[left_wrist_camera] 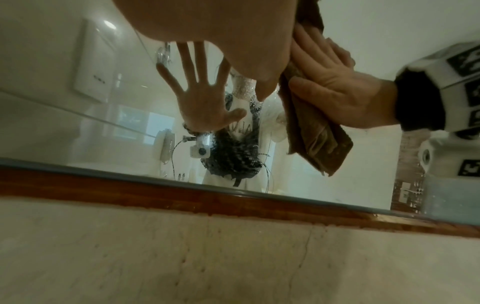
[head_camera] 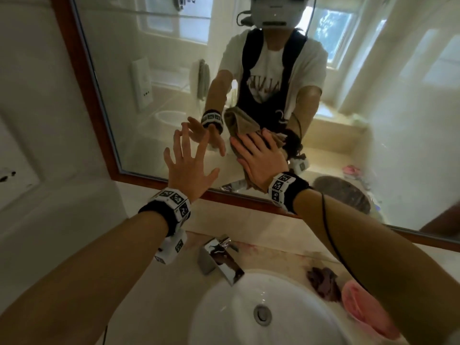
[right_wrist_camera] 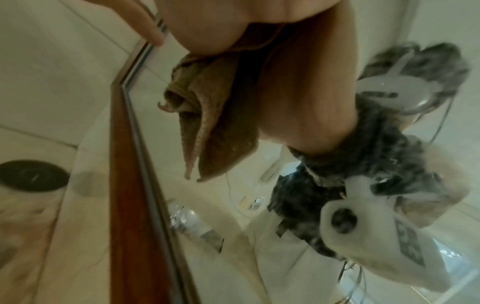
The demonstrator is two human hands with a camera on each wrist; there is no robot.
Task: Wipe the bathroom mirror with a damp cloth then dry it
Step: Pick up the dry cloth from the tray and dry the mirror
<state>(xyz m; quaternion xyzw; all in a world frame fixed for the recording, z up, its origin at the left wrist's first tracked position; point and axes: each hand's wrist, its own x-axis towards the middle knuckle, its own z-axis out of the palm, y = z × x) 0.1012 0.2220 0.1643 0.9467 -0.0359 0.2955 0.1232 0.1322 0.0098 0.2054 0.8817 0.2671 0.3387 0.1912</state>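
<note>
Basin (head_camera: 224,317) sits nearest, white, with a chrome tap (head_camera: 220,257) behind it on the pale counter (head_camera: 154,290). To the right of the basin lie a dark rag (head_camera: 323,282) and a pink item (head_camera: 361,305) (too blurred to name), the two touching.

Both forearms reach up over the tap toward the mirror (head_camera: 154,78), each wrist strapped with a band of black-and-white markers. Left hand (head_camera: 189,165) is spread wide, fingers straight and apart, holding nothing; from the head view I cannot tell whether its fingertips touch the glass, though the left wrist view shows its reflection close in front of it.

Right hand (head_camera: 261,163) lies flat, fingers straight and together, pressing a brown cloth (left_wrist_camera: 317,139) against the lower part of the glass, just above the wooden frame (head_camera: 82,78). Folds of the cloth hang loose below the palm in the right wrist view.

Farther off, the glass reflects the person in a white T-shirt, a window and pale tiled walls.
</note>
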